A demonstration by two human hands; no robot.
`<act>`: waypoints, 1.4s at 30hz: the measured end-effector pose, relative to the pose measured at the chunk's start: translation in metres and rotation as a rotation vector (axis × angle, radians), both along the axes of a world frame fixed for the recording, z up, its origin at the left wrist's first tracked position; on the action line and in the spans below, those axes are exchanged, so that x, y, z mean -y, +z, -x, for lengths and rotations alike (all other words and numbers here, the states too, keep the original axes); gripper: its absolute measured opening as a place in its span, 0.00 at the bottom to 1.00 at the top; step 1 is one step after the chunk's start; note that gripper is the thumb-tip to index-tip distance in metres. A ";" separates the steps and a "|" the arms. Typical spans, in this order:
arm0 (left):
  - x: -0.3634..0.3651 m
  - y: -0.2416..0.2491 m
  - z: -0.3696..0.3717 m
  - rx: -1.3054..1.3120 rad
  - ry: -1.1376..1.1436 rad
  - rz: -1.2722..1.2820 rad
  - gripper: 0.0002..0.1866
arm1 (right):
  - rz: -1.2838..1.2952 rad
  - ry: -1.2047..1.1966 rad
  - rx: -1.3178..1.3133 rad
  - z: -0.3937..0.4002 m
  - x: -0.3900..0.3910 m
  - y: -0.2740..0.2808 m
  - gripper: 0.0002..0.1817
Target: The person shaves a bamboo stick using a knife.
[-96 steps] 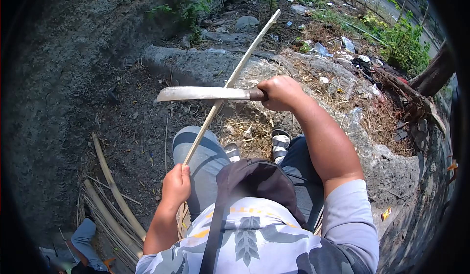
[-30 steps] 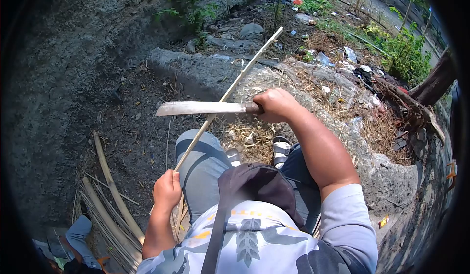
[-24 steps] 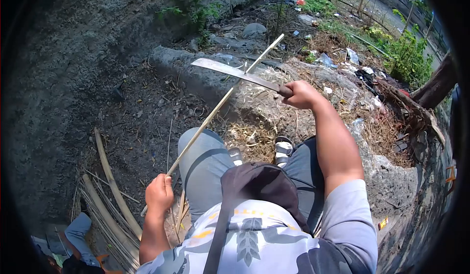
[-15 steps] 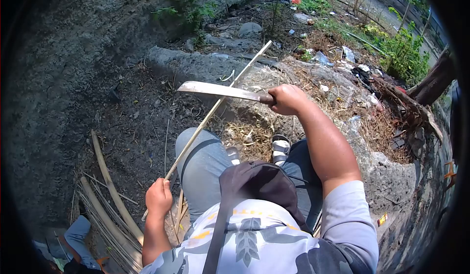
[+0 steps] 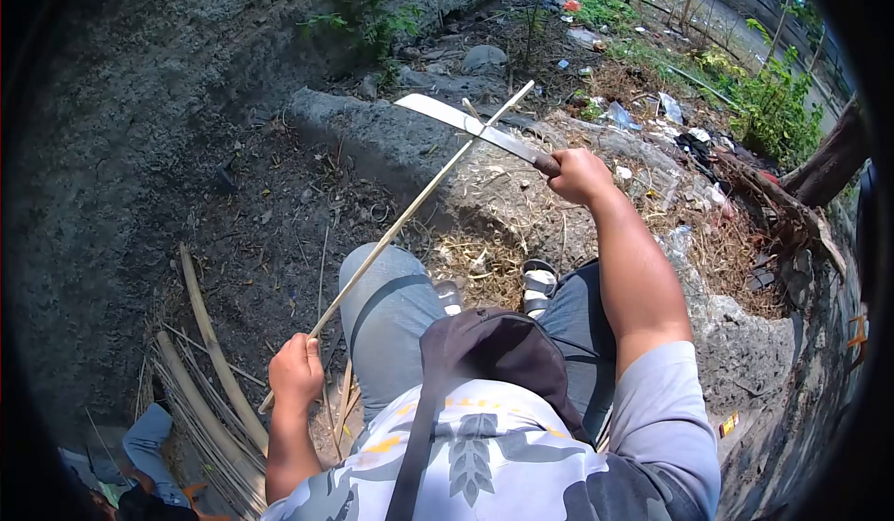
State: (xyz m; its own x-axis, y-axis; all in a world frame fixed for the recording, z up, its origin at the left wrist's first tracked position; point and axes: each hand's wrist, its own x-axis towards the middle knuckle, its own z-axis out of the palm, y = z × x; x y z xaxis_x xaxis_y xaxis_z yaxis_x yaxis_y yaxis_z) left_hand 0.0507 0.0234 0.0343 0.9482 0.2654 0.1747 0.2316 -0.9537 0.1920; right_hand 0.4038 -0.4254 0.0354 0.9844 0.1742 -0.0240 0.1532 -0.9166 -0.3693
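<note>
My left hand is closed around the lower part of a long, pale bamboo strip, which slants up and away to the right past my knee. My right hand grips the dark handle of a machete. Its broad blade points to the upper left and lies across the strip near the far end, touching it or very close. A small sliver sticks up beside the blade where the two cross.
Split bamboo lengths lie in a pile at my left. Another person's leg shows at the lower left. A stone slab and shavings are in front of me. A rough wall rises on the left.
My right hand has moved the machete up and right along the strip toward its far end, and the blade now tilts more steeply. My left hand keeps its hold, barely shifted.
</note>
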 end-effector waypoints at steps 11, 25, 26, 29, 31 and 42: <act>0.007 -0.007 -0.008 -0.004 0.018 0.099 0.13 | 0.045 0.400 -0.045 0.032 -0.041 0.024 0.14; -0.020 0.017 0.024 0.005 0.051 0.041 0.11 | -0.093 0.060 -0.031 -0.003 0.015 -0.009 0.18; -0.022 0.016 0.025 -0.003 0.058 0.037 0.11 | -0.053 0.068 -0.025 -0.001 0.015 -0.007 0.18; -0.027 0.006 0.023 -0.024 0.049 0.027 0.11 | 0.033 0.134 -0.036 0.012 -0.001 0.007 0.17; -0.025 0.000 0.021 -0.025 0.029 0.021 0.11 | 0.075 0.260 -0.035 0.024 -0.020 0.016 0.16; -0.044 0.003 0.037 -0.026 0.026 0.116 0.13 | -0.050 0.308 0.031 0.012 -0.019 0.006 0.15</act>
State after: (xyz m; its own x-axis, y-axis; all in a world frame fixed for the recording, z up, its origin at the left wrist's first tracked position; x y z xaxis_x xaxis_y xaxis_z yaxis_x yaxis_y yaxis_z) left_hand 0.0140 0.0673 0.0368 0.9444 0.3072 0.1173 0.2624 -0.9190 0.2942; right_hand 0.3914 -0.4065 0.0416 0.8853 0.4646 0.0212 0.4328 -0.8062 -0.4033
